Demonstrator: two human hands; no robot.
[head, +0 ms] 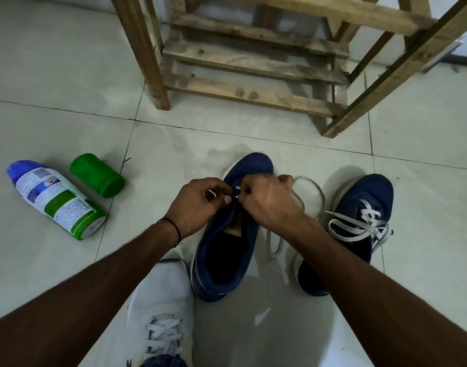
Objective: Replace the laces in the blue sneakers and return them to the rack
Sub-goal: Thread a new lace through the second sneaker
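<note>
on the tiled floor (68, 123), just in front of the wooden rack (253, 64), the two blue sneakers stand side by side, toes towards the rack. the near blue sneaker (221, 250) sits between the person's forearms, its mouth open and its eyelet rows bare apart from the toe end. both hands meet there. the left hand (200, 202) is curled tight, thumb and forefinger pinching one end of the pale lace (308, 179). the right hand (267, 200) is curled over the other side and pinches the lace close to the eyelets, where a small white tip shows between the two hands. i judge this to be the first crossing at the lowest eyelets, each hand keeping its end short so the tip can be steered into a small hole. the slack of the lace trails in a loop on the floor between the two sneakers, out of the way of the fingers.

the other blue sneaker (359, 197) stands to the right, white laces (359, 221) crossed through it and lying loose, so it looks done or nearly so. neither shoe is on the rack yet.

a spray can (55, 200) lies on its side towards the left edge of the floor, its green cap (97, 174) just beside it. a white shoe (161, 300), which looks to be on the person's foot, touches the near sneaker's heel, perhaps bracing it.
</note>
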